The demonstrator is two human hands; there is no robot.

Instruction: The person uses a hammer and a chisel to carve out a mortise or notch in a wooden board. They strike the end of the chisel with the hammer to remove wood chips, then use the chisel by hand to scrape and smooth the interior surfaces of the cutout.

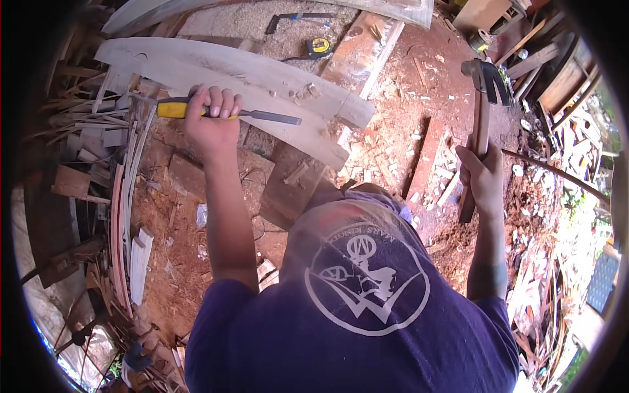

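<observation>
My left hand point(215, 128) is closed around the yellow-and-black handle of a chisel point(272, 118). Its flat metal blade points right, above a pale, curved wooden board point(229, 69). In my right hand point(483, 177) is a hammer point(481, 121), gripped low on its long wooden handle. The dark hammer head, with claw-like prongs, is raised at the far end, well apart from the chisel. Small wood chips point(308, 90) lie on the pale board, which rests across other timber.
A yellow-and-black tape measure point(318, 47) and a black-and-blue tool point(295, 18) lie beyond the board. A reddish plank point(426, 154) lies among shavings on the ground. Thin wood strips point(88, 124) pile up at left; scrap timber point(534, 62) leans at far right.
</observation>
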